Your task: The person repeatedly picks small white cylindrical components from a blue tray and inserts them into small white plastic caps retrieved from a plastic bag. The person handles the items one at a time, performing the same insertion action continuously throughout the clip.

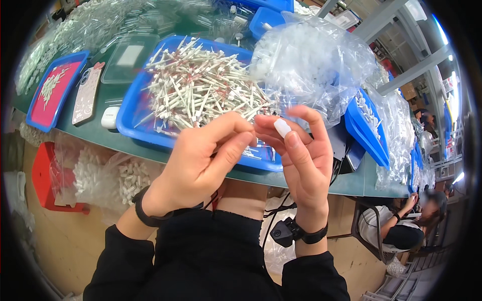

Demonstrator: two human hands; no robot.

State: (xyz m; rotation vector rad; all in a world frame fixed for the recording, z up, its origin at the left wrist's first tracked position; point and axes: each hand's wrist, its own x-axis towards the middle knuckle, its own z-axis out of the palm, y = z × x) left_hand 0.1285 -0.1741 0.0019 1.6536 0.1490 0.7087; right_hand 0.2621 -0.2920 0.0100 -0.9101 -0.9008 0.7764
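My left hand (201, 153) hovers over the near edge of a blue tray (131, 113), its thumb and forefinger pinched together. Whatever sits in that pinch is hidden by the fingers. Close beside it, my right hand (309, 168) grips a small white oval plastic piece (282, 128) between thumb and fingers, with the forefinger raised and slightly blurred. Under and beyond both hands, the tray holds a heap of thin white pointed sticks (201, 85) with some reddish parts among them.
Left of the tray lie a phone (86, 95), a white earbud case (110, 118), a clear lidded box (118, 70) and a smaller blue-rimmed tray (37, 113). A clear plastic bag (311, 60) bulges at right. Below the table is a red stool (45, 175); a seated person (396, 226) is at far right.
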